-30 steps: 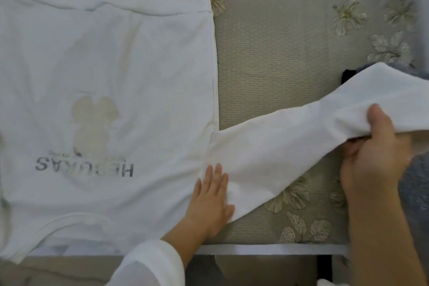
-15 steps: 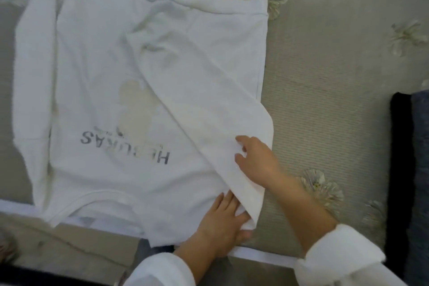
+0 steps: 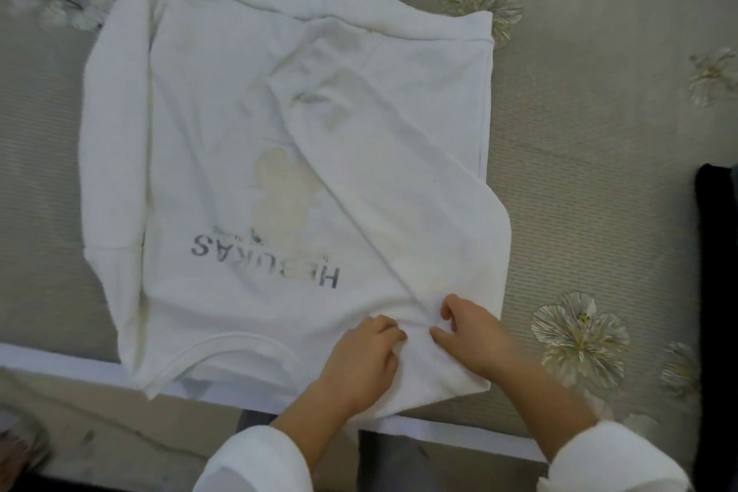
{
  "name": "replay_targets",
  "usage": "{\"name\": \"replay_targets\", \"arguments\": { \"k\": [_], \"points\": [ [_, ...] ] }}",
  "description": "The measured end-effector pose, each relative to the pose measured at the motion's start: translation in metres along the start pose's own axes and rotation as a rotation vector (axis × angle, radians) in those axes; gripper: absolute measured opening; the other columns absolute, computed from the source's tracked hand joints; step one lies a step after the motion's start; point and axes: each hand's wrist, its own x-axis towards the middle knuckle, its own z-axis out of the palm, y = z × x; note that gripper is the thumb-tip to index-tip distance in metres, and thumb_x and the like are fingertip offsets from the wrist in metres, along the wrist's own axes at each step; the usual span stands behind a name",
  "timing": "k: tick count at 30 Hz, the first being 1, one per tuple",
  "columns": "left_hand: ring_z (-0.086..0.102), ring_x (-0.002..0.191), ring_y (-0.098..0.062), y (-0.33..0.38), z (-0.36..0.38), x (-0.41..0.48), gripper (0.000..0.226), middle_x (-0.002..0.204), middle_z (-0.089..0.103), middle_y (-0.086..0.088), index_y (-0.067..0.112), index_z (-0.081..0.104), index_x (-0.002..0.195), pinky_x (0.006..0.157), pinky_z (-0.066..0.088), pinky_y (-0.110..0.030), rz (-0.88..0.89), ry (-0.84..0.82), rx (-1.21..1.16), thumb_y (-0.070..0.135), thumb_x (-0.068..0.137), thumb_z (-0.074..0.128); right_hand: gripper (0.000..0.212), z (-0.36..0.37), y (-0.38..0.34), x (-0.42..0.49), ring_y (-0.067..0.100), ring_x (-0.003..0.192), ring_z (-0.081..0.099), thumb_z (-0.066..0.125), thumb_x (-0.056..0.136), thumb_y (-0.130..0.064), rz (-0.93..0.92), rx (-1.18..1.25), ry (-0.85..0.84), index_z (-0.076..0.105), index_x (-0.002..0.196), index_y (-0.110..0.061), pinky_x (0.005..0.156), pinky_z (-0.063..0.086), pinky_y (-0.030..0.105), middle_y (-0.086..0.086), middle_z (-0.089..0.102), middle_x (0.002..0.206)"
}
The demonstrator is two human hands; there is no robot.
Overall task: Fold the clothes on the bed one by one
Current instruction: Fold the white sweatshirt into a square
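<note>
a black fabric item (image 3: pixel 715 252) at three o'clock runs off the right edge; small grey print (image 3: pixel 235 235) on the white long-sleeved sweatshirt (image 3: pixel 207 132) is unreadable.

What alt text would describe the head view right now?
A white top with grey lettering lies flat on a floral bed, one sleeve folded diagonally across it. The left hand and right hand pinch its fabric at the near edge.

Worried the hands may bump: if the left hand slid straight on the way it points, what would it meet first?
Most likely the right hand, whose fingers sit just ahead of the left hand on the folded sleeve.
</note>
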Motion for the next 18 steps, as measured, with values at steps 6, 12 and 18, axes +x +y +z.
{"name": "replay_targets", "arguments": {
  "k": [6, 12, 18],
  "points": [
    [0.047, 0.114, -0.008, -0.081, -0.064, -0.027, 0.027, 0.122, 0.051, 0.009, 0.019, 0.062, 0.115, 0.084, 0.032, -0.011, -0.166, 0.303, -0.149, 0.011, 0.094, 0.047, 0.010, 0.007, -0.074, 0.015, 0.019, 0.083, 0.053, 0.048, 0.094, -0.022, -0.023, 0.000, 0.131, 0.052, 0.101, -0.015, 0.075, 0.045, 0.031, -0.002, 0.050, 0.096],
    [0.053, 0.103, -0.016, -0.182, -0.168, -0.057, 0.027, 0.113, 0.053, 0.004, 0.017, 0.064, 0.106, 0.085, 0.041, -0.024, -0.370, 0.671, -0.240, 0.000, 0.088, 0.052, 0.030, 0.014, -0.208, 0.064, 0.025, 0.105, 0.051, 0.051, 0.093, -0.022, -0.225, -0.036, 0.260, 0.051, 0.122, -0.011, 0.079, 0.042, 0.033, 0.005, 0.048, 0.120],
    [0.053, 0.098, -0.019, -0.269, -0.251, -0.069, 0.030, 0.110, 0.047, -0.002, 0.011, 0.059, 0.119, 0.084, 0.038, -0.024, -0.582, 0.773, -0.293, 0.007, 0.090, 0.053, 0.084, 0.018, -0.313, 0.112, 0.028, 0.147, 0.000, 0.054, 0.091, -0.050, -0.216, -0.302, 0.219, 0.003, 0.153, -0.024, 0.116, 0.014, 0.046, 0.009, -0.006, 0.160]
  ]
}}
